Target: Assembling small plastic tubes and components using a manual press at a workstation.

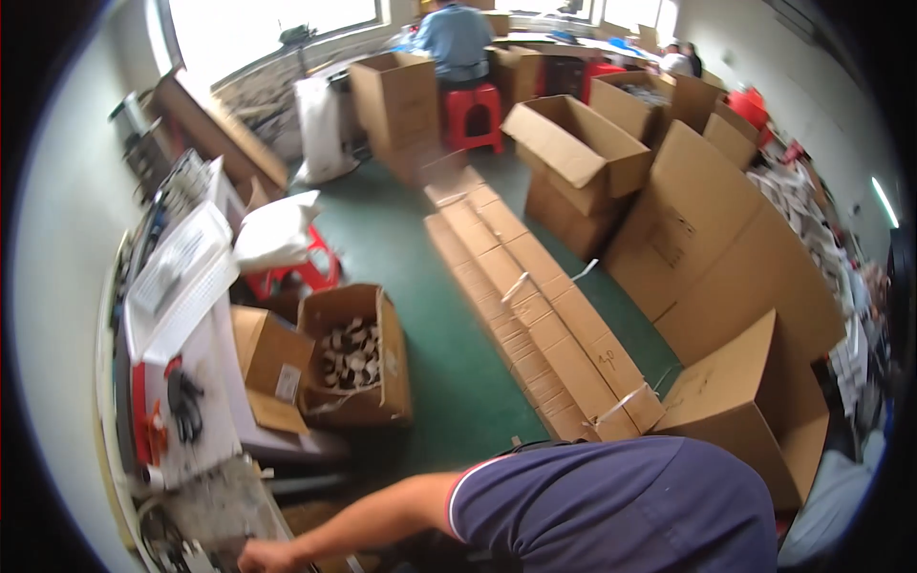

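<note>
At the lower left, my left arm reaches out of a dark blue sleeve with red and white trim. My left hand (269, 555) is at the bottom edge, beside a worn grey work surface (224, 501). Its fingers look curled closed. Whatever they hold, if anything, is hidden by the hand and the picture's edge. Dark cables and small metal parts (181, 549) lie to the left of the hand. My right hand is out of sight.
An open carton (396, 368) of small rounded pieces stands beyond my arm. White plastic baskets (181, 277) rest on the left bench. Strapped flat cardboard (544, 315) lies mid-floor, and large cartons (716, 229) stand to the right. A person in blue (454, 43) sits far off.
</note>
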The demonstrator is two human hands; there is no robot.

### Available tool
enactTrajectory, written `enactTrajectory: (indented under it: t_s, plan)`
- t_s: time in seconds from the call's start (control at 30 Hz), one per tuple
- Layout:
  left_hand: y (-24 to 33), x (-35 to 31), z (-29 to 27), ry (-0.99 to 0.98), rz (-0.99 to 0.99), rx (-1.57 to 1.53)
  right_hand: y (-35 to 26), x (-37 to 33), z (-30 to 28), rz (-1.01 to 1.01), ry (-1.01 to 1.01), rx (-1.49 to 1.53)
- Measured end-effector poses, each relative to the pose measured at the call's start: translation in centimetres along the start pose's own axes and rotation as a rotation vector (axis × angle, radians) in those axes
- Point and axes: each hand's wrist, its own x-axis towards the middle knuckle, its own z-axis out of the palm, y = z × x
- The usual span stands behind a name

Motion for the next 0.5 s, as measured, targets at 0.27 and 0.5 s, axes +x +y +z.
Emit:
enactTrajectory:
  t_s: [0.27,0.5]
  plan:
    - [-5.0,-1.0,3.9,-0.047,0.004,-0.106,-3.1,-1.0,0.4,0.104,-0.157,-0.139]
    - [-4.1,-0.5,2.5,-0.230,-0.099,-0.085,-0.8,-0.9,1.8,0.041,-0.129,-0.187]
